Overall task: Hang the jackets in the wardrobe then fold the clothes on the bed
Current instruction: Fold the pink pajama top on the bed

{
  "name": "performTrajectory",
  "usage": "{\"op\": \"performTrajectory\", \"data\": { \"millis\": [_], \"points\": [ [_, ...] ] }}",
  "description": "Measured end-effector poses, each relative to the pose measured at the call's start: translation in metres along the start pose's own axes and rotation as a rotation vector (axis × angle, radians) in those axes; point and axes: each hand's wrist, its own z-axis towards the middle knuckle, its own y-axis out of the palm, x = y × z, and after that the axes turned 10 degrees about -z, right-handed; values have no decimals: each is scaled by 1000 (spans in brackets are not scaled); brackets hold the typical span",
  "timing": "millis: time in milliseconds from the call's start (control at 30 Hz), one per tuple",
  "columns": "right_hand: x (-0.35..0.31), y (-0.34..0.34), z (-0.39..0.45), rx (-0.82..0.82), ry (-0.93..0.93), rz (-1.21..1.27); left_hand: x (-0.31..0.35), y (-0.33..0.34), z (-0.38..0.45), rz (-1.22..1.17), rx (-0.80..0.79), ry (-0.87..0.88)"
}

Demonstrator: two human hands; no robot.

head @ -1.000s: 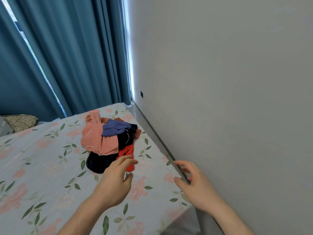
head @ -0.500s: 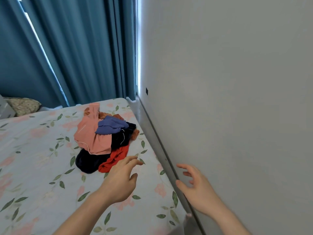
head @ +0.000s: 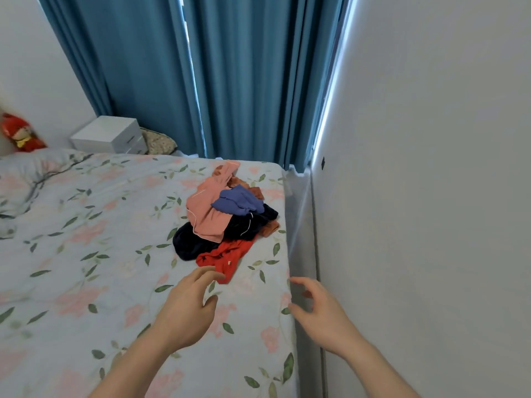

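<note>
Over the last second our view has swung left and lifted: the pillow [head: 34, 170], a white nightstand [head: 110, 139] and a red doll [head: 20, 133] now show at ten o'clock, where before we saw mostly curtain [head: 230, 81] and wall [head: 431, 168]. Our hands have crept forward with it. The left hand [head: 186, 314] was well short of the heap and now has its fingers [head: 205, 275] spread loose and empty, their tips just reaching the near edge of the red garment [head: 227, 255]; whether they already touch the cloth we cannot tell. The right hand [head: 319, 311] hovers over the right edge of the bed [head: 86, 282], beside the wall, fingers curled open and holding nothing. We judge this as the start of the folding part: no jacket or wardrobe is in view, and we are closing on the pile of clothes [head: 227, 216] to draw out a first piece, most likely the red one, since it lies nearest. The pile sits at twelve o'clock from our hands, on the floral bedspread near the bed's right edge and towards the curtain. It is a crumpled, unsorted heap: a pink garment [head: 207, 214] with thin pale piping lies on top at the left, a blue-violet piece [head: 238, 201] is bunched on it at the right, dark navy cloth [head: 189, 245] spreads beneath, rust-orange scraps [head: 270, 228] peek out at the far and right sides, and the red garment trails towards us at six o'clock of the heap. Nothing is folded yet.
</note>
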Motion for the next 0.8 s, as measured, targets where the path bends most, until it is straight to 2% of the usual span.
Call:
{"op": "performTrajectory", "data": {
  "millis": [233,367,600,800],
  "points": [
    [-29,5,47,-126,-118,-28,-24,-20,-18,-17,112,-150],
    [-31,7,67,-134,-159,-60,-39,-12,-3,-27,79,-215],
    [-13,-8,130,-217,-154,-136,-34,5,47,-62,62,-259],
    [-1,-3,234,-389,-219,-181,-29,22,109,-80,140,-435]
  ]
}}
